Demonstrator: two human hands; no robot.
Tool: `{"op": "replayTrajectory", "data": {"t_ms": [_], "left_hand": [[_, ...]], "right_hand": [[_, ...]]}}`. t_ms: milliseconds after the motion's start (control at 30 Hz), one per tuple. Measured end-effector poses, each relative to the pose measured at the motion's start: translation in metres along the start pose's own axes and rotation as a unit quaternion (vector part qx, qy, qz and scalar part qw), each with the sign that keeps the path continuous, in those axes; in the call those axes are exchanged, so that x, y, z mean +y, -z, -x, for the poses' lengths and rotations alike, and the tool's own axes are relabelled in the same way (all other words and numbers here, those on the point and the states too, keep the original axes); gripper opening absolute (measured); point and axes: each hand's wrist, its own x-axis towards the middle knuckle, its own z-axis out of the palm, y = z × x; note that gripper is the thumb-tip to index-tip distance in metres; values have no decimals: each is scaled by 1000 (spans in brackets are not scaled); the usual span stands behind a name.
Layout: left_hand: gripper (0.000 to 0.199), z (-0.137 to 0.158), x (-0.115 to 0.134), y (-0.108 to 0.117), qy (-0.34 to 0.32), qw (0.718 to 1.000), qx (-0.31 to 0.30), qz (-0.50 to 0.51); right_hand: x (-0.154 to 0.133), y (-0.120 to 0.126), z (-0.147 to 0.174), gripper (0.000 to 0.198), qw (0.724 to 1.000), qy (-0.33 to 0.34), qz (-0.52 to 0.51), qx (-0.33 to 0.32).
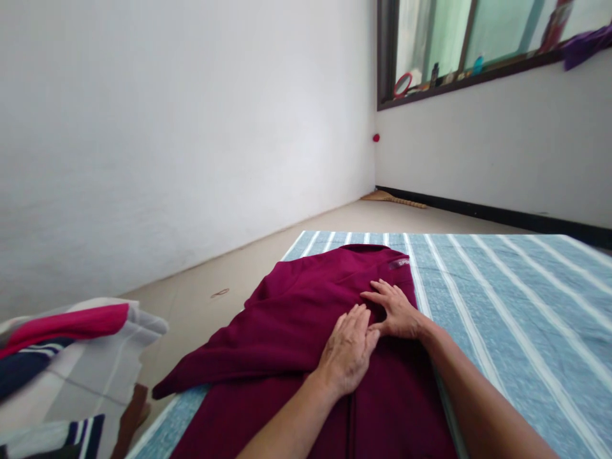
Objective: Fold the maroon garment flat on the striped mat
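A maroon long-sleeved jacket (287,319) lies spread on the blue-and-white striped cloth (502,287). One sleeve stretches out to the left, its end reaching the cloth's left edge. My left hand (349,344) rests flat on the middle of the garment, fingers stretched forward. Just right of it, my right hand (394,309) presses on the fabric near its right edge with the fingers spread. The two hands meet at the thumbs. Beyond my right hand, a small label with partly readable letters shows near the collar end.
At lower left is a pile of clothes (105,376) with pink, navy and grey pieces. A white wall (191,127) rises behind. A broom-like object (392,199) lies in the far corner. Several small items, including a red-rimmed mirror (403,85), stand on the window sill.
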Motion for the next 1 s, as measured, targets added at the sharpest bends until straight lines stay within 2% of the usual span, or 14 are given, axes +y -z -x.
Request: {"op": "replayTrajectory", "data": {"t_ms": [100,200,267,333,433,567,800,1000], "left_hand": [[59,0,6,4,16,997,-56,-50],[67,0,7,4,20,995,-79,-53],[71,1,5,2,14,996,-81,-43],[73,2,3,0,8,996,-76,-35],[74,3,1,-3,4,998,-60,-31],[76,4,0,-5,6,998,-53,-30],[79,3,1,-8,23,998,-50,-29],[83,4,2,-9,41,998,-45,-29]], "right_hand": [[2,1,2,80,999,-5,-38,21],[0,6,1,60,995,0,-65,79],[-3,14,-7,42,993,-14,-23,118],[-8,22,-22,34,988,-33,56,141],[-11,30,-51,28,981,-40,136,132],[-7,33,-80,17,978,-54,173,102],[12,35,-89,26,973,-98,170,123],[11,22,-81,25,962,-67,199,174]]}}
